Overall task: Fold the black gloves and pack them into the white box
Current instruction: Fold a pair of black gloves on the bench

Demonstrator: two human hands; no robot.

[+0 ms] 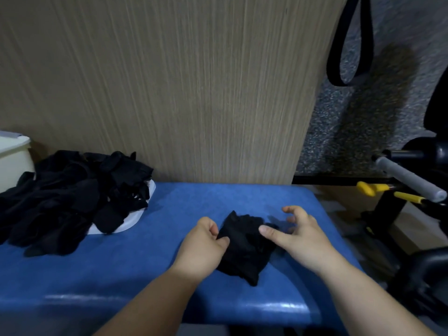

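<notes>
A pale wood-grain panel [181, 81] rises straight behind the far edge of the blue worktop [109, 267], which fills the lower part of the view and has a glossy rounded near edge. On the left end of the worktop a loose heap of black gloves [68, 197] sprawls, crumpled and overlapping, and spills toward the near side. Off the right end of the worktop stands a black metal frame [397, 214] carrying a grey-gripped bar [409, 178] and yellow handles [368, 187], over speckled grey floor; a black strap loop [349, 44] hangs high above that end. At the far left corner of the worktop, behind the heap, a white box [13, 163] shows only in part, cut off by the edge of the view. A shallow white tray [135, 219] lies under the heap, its rim showing on the side toward the worktop's middle. Near the middle of the worktop, close to its near edge, one black glove [244, 248] lies bunched and partly doubled over. The left hand [206, 243] pinches the glove's left edge between thumb and curled fingers. The right hand [298, 236] holds nothing: its thumb tip rests on the glove's upper right part, while its fingers [291, 210] are spread, half bent and raised over the worktop.
</notes>
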